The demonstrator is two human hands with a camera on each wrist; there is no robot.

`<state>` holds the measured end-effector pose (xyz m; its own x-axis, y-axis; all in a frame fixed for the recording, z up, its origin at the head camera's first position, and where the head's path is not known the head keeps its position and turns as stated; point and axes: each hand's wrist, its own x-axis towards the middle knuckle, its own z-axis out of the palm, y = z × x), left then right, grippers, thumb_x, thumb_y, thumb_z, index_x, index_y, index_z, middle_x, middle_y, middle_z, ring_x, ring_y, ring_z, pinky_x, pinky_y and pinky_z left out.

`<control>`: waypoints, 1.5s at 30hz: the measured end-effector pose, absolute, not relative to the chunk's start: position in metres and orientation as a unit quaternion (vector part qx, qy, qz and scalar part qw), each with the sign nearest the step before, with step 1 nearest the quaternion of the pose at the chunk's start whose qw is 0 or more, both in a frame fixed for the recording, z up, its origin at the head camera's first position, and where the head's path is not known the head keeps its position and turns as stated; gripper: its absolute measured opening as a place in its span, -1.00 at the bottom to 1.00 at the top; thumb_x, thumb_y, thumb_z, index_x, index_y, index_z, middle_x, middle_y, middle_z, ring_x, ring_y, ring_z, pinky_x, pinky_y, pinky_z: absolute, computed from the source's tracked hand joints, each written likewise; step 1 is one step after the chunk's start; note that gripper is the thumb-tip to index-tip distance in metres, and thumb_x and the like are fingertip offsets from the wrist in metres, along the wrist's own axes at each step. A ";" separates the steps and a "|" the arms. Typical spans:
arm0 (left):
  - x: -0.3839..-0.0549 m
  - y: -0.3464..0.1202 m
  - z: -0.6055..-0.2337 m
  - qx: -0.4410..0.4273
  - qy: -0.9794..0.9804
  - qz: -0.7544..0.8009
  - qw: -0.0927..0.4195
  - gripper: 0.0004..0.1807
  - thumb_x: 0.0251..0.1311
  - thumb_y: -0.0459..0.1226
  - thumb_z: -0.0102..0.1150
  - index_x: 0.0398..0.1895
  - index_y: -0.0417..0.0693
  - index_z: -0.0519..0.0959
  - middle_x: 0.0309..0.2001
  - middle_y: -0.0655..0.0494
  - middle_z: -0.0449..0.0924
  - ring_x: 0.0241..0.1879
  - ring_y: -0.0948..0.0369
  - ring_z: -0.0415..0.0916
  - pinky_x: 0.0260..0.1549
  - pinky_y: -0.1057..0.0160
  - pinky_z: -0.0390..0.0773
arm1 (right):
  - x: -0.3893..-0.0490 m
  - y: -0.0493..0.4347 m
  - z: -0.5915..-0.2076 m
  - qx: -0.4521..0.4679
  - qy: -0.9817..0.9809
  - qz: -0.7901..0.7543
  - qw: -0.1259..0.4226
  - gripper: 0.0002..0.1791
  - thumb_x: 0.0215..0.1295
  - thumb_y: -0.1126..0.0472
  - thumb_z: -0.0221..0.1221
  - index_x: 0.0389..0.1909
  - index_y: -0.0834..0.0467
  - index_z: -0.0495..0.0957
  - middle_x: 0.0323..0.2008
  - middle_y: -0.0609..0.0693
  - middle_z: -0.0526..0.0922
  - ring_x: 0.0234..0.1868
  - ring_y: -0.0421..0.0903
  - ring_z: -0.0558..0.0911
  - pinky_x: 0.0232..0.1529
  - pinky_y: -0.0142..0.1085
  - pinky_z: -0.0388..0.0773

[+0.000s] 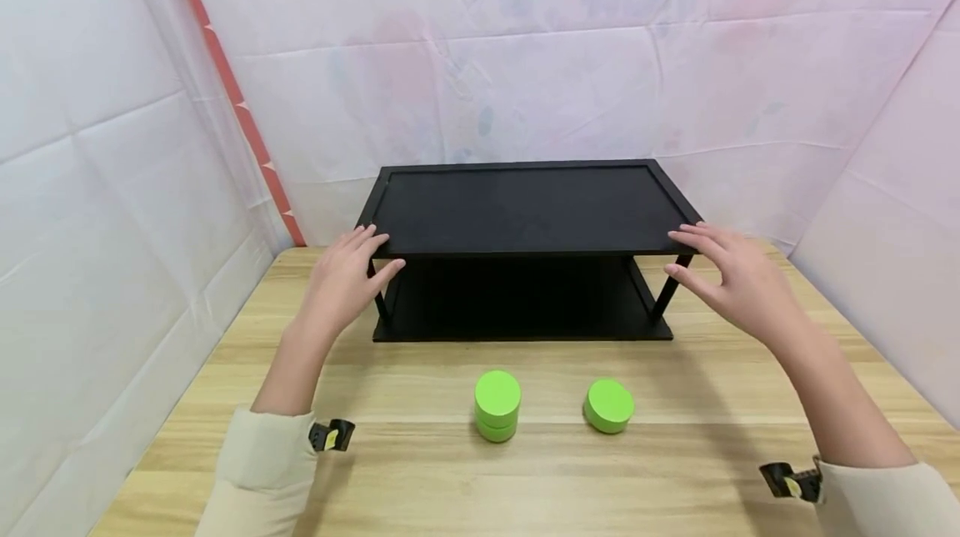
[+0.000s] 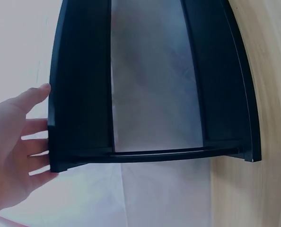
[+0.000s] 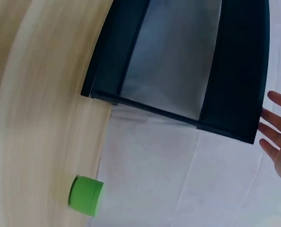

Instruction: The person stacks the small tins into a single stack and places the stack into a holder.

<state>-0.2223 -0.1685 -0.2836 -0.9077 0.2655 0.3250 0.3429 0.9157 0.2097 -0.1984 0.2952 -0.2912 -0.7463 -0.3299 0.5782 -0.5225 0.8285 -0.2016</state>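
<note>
A black two-tier shelf rack (image 1: 517, 208) stands on the wooden table, its upper panel carried by slim posts. My left hand (image 1: 341, 278) touches the front left corner of that panel, fingers laid over the edge and thumb just below it. In the left wrist view the left hand's thumb tip (image 2: 45, 87) meets the panel's edge. At the front right corner, my right hand (image 1: 738, 283) touches the panel with straight, spread fingers, thumb apart.
In front of the rack are a taller round green piece (image 1: 497, 405), seamed around its side, and a shorter green one (image 1: 609, 405). Past the rack's end, the right wrist view shows a green cylinder (image 3: 86, 196). White sheeting (image 1: 525, 87) hangs behind and at both sides.
</note>
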 end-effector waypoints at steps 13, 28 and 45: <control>-0.189 -0.168 -0.304 -0.268 -0.907 -0.212 0.246 -0.46 0.14 -0.16 0.23 0.17 -0.20 0.42 0.20 -0.09 0.35 0.24 0.04 0.20 0.16 0.03 0.24 | -0.167 0.277 -0.315 0.306 -0.882 0.217 0.286 -0.58 0.02 0.32 0.32 -0.03 0.14 0.54 -0.09 -0.04 0.56 -0.02 -0.05 0.45 -0.01 -0.57 0.22; -0.187 -0.154 -0.348 -0.295 -0.834 -0.464 0.043 -0.49 0.16 -0.21 0.20 0.21 0.00 0.39 0.15 0.13 0.40 0.16 0.19 0.29 0.12 0.08 0.30 | -0.158 0.268 -0.356 0.275 -0.894 0.336 0.109 -0.53 0.15 0.23 0.27 0.11 0.02 0.45 0.04 -0.10 0.51 0.01 -0.12 0.48 0.01 -0.51 0.33; -0.187 -0.131 -0.380 -0.358 -0.770 -0.505 -0.155 -0.29 0.00 -0.37 0.34 0.28 -0.08 0.29 0.22 0.10 0.32 0.22 0.25 0.20 0.20 0.21 0.19 | -0.158 0.268 -0.392 0.330 -0.868 0.370 0.020 -0.42 0.08 0.18 0.33 0.12 0.24 0.40 0.05 0.07 0.49 0.01 -0.02 0.49 -0.04 -0.23 0.47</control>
<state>-0.1872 -0.1306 -0.3802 -0.6954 0.7079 0.1234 0.3950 0.2332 0.8886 -0.1585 0.2677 -0.3916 -0.7811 -0.5584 0.2793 -0.5881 0.5077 -0.6296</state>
